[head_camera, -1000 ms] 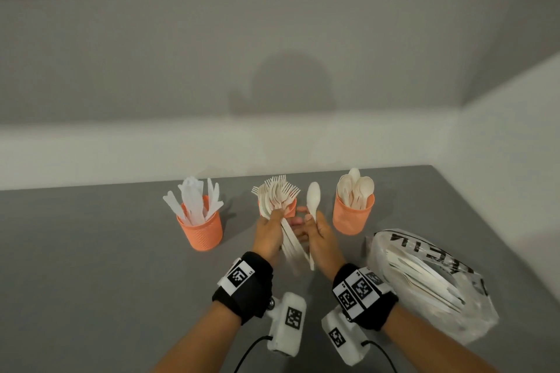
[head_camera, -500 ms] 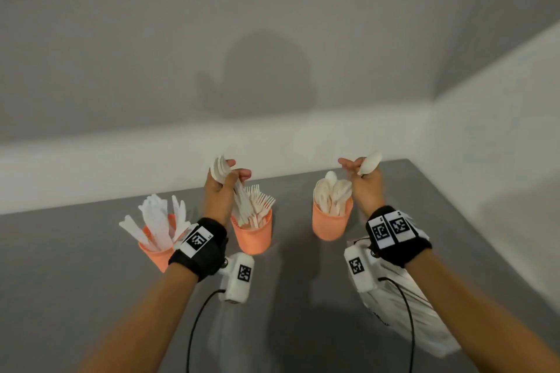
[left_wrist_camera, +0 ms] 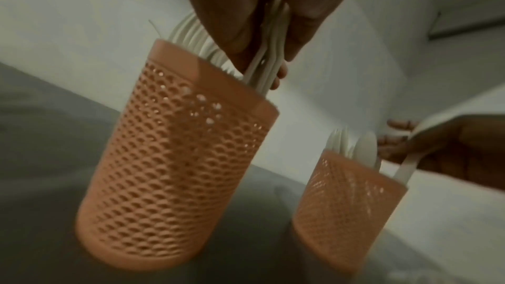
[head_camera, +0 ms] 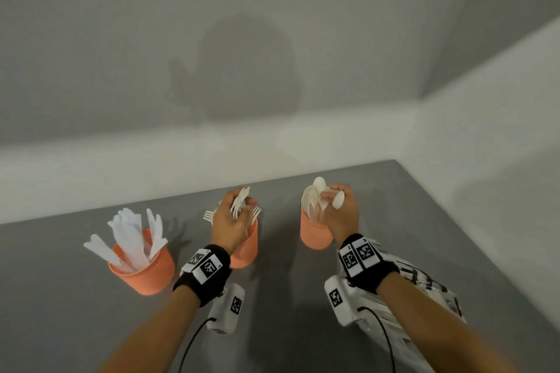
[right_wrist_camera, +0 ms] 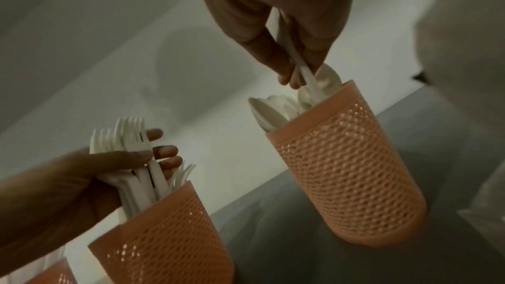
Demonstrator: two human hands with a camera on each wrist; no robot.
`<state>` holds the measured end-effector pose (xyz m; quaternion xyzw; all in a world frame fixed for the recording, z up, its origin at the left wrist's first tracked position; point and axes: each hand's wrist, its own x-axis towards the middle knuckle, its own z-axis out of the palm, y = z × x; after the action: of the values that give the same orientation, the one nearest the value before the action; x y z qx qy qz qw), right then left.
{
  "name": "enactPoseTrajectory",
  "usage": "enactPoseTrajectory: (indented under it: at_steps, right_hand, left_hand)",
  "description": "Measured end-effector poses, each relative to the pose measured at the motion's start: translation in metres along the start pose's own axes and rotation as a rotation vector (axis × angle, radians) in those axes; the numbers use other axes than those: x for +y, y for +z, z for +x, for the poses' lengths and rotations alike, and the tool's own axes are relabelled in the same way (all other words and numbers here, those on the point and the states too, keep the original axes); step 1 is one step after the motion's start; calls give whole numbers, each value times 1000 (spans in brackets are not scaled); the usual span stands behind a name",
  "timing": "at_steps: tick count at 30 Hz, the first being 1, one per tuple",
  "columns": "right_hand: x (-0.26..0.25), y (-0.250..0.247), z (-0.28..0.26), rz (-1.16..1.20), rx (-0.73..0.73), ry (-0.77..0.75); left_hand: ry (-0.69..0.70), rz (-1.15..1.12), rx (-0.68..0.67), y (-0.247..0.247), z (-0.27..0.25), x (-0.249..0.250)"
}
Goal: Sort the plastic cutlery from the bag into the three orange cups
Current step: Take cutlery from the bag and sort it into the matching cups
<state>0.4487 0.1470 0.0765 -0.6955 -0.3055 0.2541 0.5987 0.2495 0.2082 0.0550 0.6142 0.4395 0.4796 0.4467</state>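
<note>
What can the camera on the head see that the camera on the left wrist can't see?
Only the head view shows the third orange cup, with the knives standing in it, and the plastic bag under the right arm. Only the left wrist view shows the holes in the cup walls and the fork handles going down into the middle cup. Both show the left hand holding a bunch of forks, and the right hand holding a spoon at the spoon cup.
</note>
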Motion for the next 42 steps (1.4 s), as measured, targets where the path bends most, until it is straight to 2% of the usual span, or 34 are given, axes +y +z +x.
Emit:
enactPoseTrajectory:
  at_steps: [3,7,13,14,16,17,19,24,26,29,31,34,36,38,39,42]
  right_hand:
    - [4,5,-1,-60,12,-30]
    - [6,13,-3,-93,56,-129]
    - [7,20,-9,-258,-25,-277]
    - [7,21,-7,-347,-52,-276]
    - [10,25,-2,-729,-126,-249]
    - [11,27,2,-910,-144,-225]
    - [9,31,2,-1054,-144,-180]
    - [7,36,-2,-1124,-236,-147]
    - [1,33,-5,-1072,-224,-124]
    - [-12,23,-13,-946,-154,-174]
    - [-26,5,-16,-778,-169,-211]
    - [-49,-38,-29,-622,-296,-201]
    - [-55,-72,-43,-630,-373,-147]
    - [-46,-106,-60,-754,-506,-15]
    - [-37,-120,-68,-897,-569,52]
    - [-11,-150,-82,-1341,-671,167]
  left_hand:
    - [122,252,-9,-1,-4,-6]
    - [194,382,-76,-5,-5,-7]
    - [345,729,-130,-6,2,-3]
    - [401,832,-125,-6,3,-4]
    - [469,1058,-134,-6,5,-10]
    - [471,1133,-134,-5,3,-11]
    - [440,1202,-162,-4,-2,-11]
    - [263,1253,-223,-3,-3,2]
    - [125,1274,-304,-5,1,7]
    - [-45,1227,-394,-6,0,22]
    - [-45,1171,-374,-5,-5,33]
    - [193,998,-208,4,-18,49]
    - [333,680,-137,17,-32,60]
    - [349,375,-165,37,-52,72]
    - [335,284,-206,48,-63,77]
    - [216,153,-352,83,-92,73]
